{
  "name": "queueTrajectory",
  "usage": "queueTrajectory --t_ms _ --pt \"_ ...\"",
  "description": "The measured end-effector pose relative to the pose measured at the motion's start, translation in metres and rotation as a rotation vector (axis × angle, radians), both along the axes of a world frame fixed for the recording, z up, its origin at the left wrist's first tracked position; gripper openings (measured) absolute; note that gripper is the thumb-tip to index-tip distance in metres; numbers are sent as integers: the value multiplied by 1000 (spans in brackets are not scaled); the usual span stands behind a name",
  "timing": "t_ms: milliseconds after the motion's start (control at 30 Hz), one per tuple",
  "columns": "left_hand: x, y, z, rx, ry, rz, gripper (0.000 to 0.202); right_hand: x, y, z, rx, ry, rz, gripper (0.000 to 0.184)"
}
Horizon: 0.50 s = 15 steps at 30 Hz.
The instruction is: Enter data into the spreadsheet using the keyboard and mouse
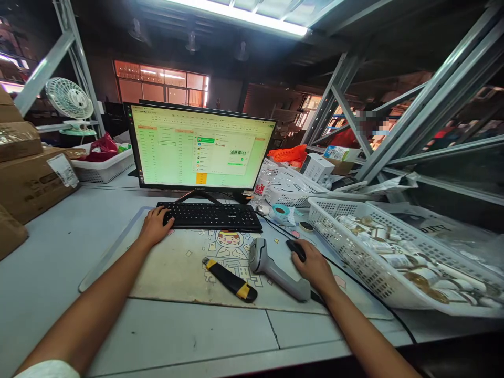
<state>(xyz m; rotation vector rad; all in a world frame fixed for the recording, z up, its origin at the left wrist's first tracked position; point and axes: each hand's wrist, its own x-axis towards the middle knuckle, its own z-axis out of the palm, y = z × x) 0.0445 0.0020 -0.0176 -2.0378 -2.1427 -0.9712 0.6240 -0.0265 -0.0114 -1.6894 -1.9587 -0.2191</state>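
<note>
My left hand (156, 224) rests on the left end of the black keyboard (208, 216), its fingers spread over the keys. Under my right hand (314, 264) is a black computer mouse (296, 250), which the fingers curve around. Just left of that hand lies a grey barcode scanner (277, 273) on the printed desk mat (169, 273). A black and yellow utility knife (230, 281) lies in front of the scanner. Behind the keyboard stands a monitor (165, 157) showing a spreadsheet and a chat window.
On the right, a white basket (354, 262) holds many small jars. Tape rolls (281, 210) and a plastic bottle (261, 186) stand behind the mat. Cardboard boxes (35, 178) are stacked at left, near a fan (70, 98). Metal rack beams frame both sides.
</note>
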Motion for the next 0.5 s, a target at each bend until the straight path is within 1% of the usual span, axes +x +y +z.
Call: queueTrajectory --t_ms 133,267,500 --pt "0 0 0 -7 0 0 60 0 1 0 6 -3 -10 54" --pt "1 -1 1 -7 -1 0 60 2 1 0 15 -13 10 54" --pt "1 0 0 -16 -2 -1 63 5 5 -5 28 11 15 56"
